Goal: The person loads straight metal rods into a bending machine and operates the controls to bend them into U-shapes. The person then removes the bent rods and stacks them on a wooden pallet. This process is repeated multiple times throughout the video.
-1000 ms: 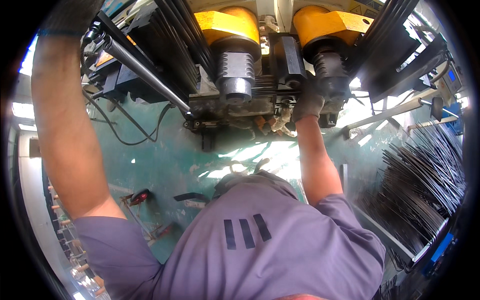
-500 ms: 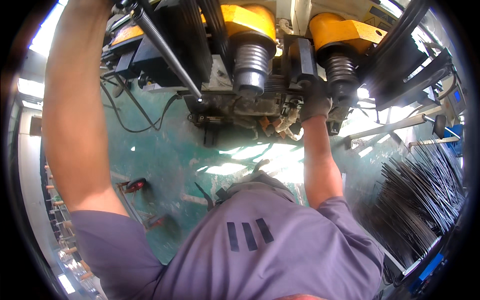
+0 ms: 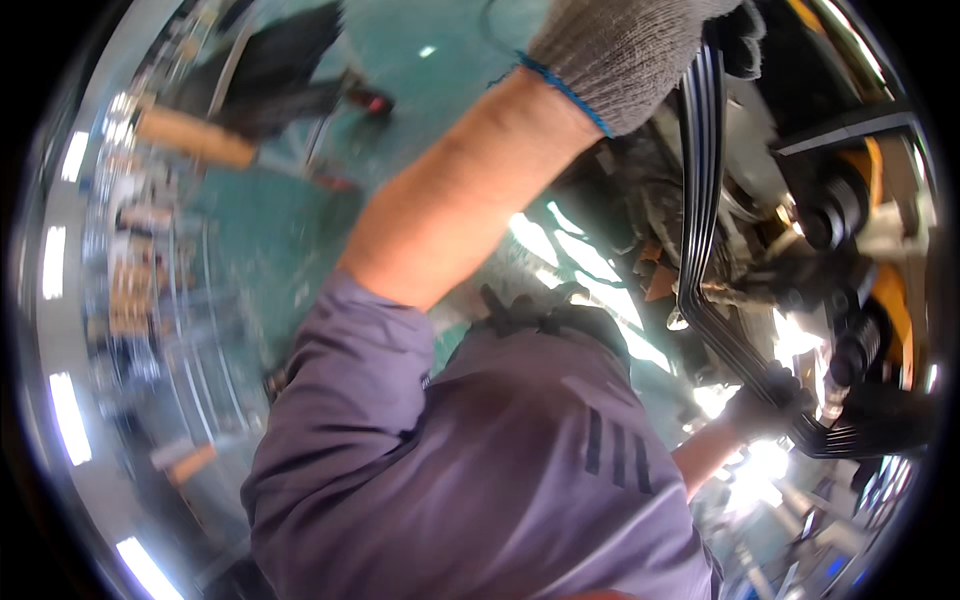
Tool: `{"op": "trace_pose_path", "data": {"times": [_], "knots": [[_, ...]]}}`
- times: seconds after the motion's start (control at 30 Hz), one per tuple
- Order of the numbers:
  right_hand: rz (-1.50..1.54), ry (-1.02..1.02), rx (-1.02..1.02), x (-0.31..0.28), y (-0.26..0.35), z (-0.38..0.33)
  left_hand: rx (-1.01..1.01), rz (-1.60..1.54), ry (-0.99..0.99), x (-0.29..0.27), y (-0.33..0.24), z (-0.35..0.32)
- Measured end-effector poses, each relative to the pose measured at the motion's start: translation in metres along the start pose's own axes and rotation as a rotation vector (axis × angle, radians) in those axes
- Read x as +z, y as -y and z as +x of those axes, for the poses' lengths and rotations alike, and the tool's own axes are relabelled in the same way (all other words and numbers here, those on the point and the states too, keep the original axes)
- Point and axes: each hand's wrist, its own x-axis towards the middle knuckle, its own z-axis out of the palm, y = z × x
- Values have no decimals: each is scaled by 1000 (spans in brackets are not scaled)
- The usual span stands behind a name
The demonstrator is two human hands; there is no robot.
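A bundle of several black bent metal bars [image 3: 701,190] runs down the right part of the head view, then slants off to the lower right. My left hand [image 3: 640,60], in a grey knit glove with a blue cuff edge, is at its upper end with the fingers curled around it. Farther down, at the lower bend, my right hand [image 3: 765,405] is closed on the same bars. It wears a dark-looking glove and is partly blurred. The upper tips of the bars are hidden by my left hand or cut off by the view.
At the right stands a machine with yellow parts [image 3: 893,305] and a black ribbed cylinder [image 3: 838,208]. A wooden piece [image 3: 195,136] and a dark blurred stack [image 3: 275,75] are at the upper left. Sunlit patches lie on the green floor [image 3: 300,215].
The view has swung round to the left, so the machine now sits at the right. My left hand has come into view, and the bent bars are between both hands, partly away from the machine.
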Motion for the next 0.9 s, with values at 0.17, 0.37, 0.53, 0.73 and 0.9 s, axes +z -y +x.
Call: {"op": "trace_pose_path", "data": {"times": [0.17,0.37,0.53,0.73,0.9], "knots": [[335,365,304,68,20,-19,-252,-346,-681,-59,13,-137],[211,600,686,106,-54,-60,-348,-146,-1306,-54,-15,-318],[58,1363,575,127,-134,-79,-191,-1,-1646,-15,-100,-441],[-57,1975,142,151,-69,-220,-84,228,-1798,25,-219,-574],[-73,2344,-179,122,-4,-360,-45,461,-2018,93,-283,-662]]}}
